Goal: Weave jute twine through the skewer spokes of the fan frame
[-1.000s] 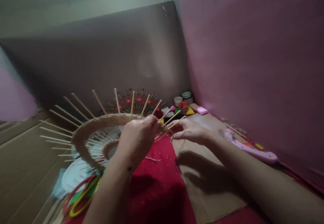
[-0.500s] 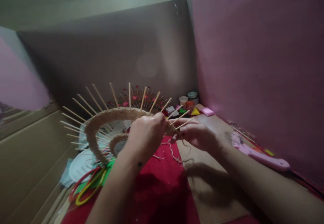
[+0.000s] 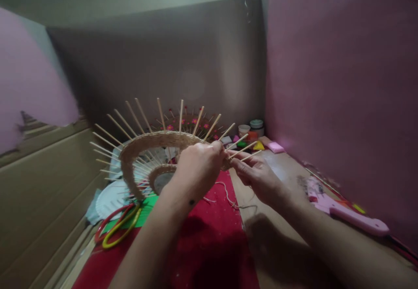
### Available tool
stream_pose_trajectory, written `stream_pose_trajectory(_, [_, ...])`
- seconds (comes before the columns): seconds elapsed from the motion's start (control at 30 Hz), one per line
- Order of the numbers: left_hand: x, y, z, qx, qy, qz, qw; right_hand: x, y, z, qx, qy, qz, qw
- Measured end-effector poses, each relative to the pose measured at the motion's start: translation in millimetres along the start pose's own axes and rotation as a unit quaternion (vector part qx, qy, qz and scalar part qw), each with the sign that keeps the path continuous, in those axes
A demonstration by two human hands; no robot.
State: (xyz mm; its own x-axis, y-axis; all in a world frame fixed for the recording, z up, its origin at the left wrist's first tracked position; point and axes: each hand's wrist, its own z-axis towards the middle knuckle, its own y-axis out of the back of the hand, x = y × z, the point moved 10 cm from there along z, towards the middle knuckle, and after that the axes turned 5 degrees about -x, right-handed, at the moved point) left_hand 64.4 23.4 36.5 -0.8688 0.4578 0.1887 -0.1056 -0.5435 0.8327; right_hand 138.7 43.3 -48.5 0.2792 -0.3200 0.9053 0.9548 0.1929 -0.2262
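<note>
A curved wall hanging frame of thin wooden sticks with a woven twine band (image 3: 156,138) is held up before me, its sticks fanning outward. My left hand (image 3: 200,164) grips the band near its right end, fingers closed over it. Just to the right, my right hand (image 3: 257,173) has thumb and fingers pinched together at the last sticks, where the twine is worked; the fingertips are partly hidden. Loose twine (image 3: 227,195) hangs below the hands over the red cloth. A smaller inner woven ring (image 3: 153,178) shows left of my left wrist.
A red cloth (image 3: 209,236) covers part of the table (image 3: 287,167). On the right lies a pink glue gun (image 3: 352,215). Red and yellow loops (image 3: 122,232) and a white plate (image 3: 111,199) are at left. Behind stand small tubs (image 3: 256,125) and a flowered woven piece (image 3: 196,123).
The view has shifted, so everything sits a little further right. My right thumb has come up against the band's end, and its fingers are drawn closer together.
</note>
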Motion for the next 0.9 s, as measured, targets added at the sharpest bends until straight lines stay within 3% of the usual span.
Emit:
stream_pose_trajectory(0.2, [-6, -12.6, 0, 0.012, -0.014, -0.029, 0.999, -17, 4, -1, -0.038, -0.059, -0.043, 0.997])
stream_pose_trajectory(0.33, [-5, -23.3, 5, -0.004, -0.004, -0.13, 0.991, -35, 12, 0, -0.075, -0.102, 0.041, 0.991])
stream_pose_trajectory(0.47, [3, -25.5, 3, -0.017, 0.02, -0.27, 0.963, -61, 24, 2, -0.118, -0.148, 0.117, 0.975])
stream_pose_trajectory(0.53, [2, -40.4, -7, 0.045, 0.024, -0.368, 0.929, -71, 30, 3, -0.131, -0.164, 0.129, 0.969])
stream_pose_trajectory(0.6, [-7, -69.7, -29, 0.166, 0.033, -0.482, 0.86, -83, 34, 3, -0.139, -0.192, 0.141, 0.961])
stream_pose_trajectory(0.67, [-20, -105.2, -63, 0.305, 0.073, -0.592, 0.743, -95, 39, 1, -0.152, -0.232, 0.157, 0.948])
stream_pose_trajectory(0.7, [-22, -117.7, -77, 0.329, 0.099, -0.638, 0.689, -101, 41, 0, -0.158, -0.249, 0.162, 0.942])
stream_pose_trajectory(0.8, [-16, -156.2, -110, 0.328, 0.234, -0.74, 0.539, -110, 49, 0, -0.163, -0.27, 0.162, 0.935])
stream_pose_trajectory(0.9, [10, -182.8, -127, 0.202, 0.385, -0.803, 0.407, -113, 54, 2, -0.154, -0.275, 0.156, 0.936])
